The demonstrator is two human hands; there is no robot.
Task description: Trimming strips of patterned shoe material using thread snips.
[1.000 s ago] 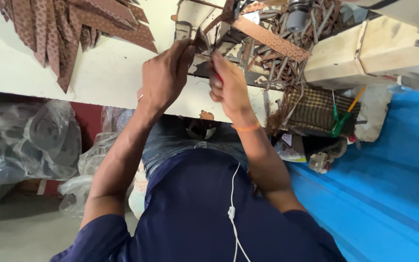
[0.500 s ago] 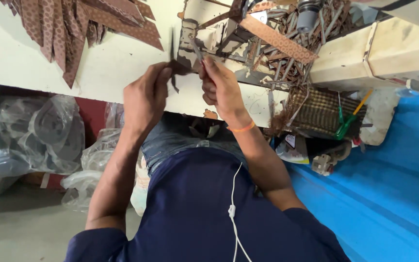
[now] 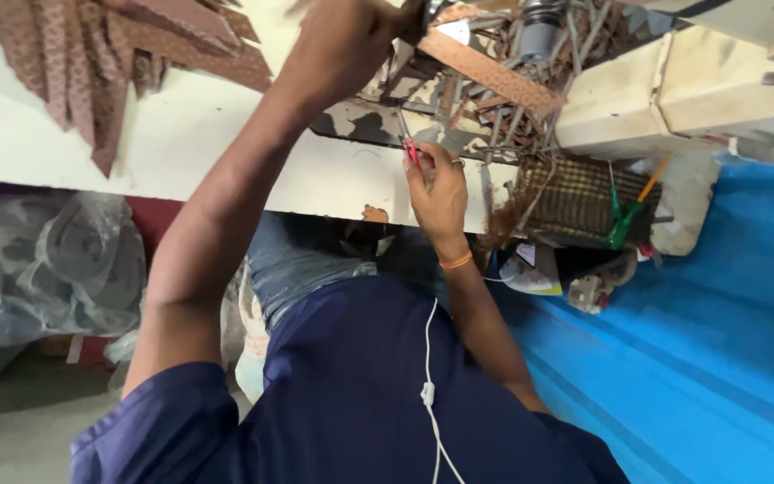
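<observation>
Brown patterned strips (image 3: 91, 63) are seen on a cream table (image 3: 226, 143); blue sheeting (image 3: 718, 314) is seen alongside.

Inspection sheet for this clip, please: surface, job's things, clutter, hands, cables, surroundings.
Surface: cream worktable, paint chipped near the machine.
Job's things: brown patterned strip across the sewing machine; small red-handled tool.
Clutter: pile of brown strips; wire basket with a green tool.
Hands: left hand raised at the machine head, blurred; right hand pinches the red-handled tool.
Cables: white earphone cord down the shirt.
Surroundings: blue sheet; plastic bags.
</observation>
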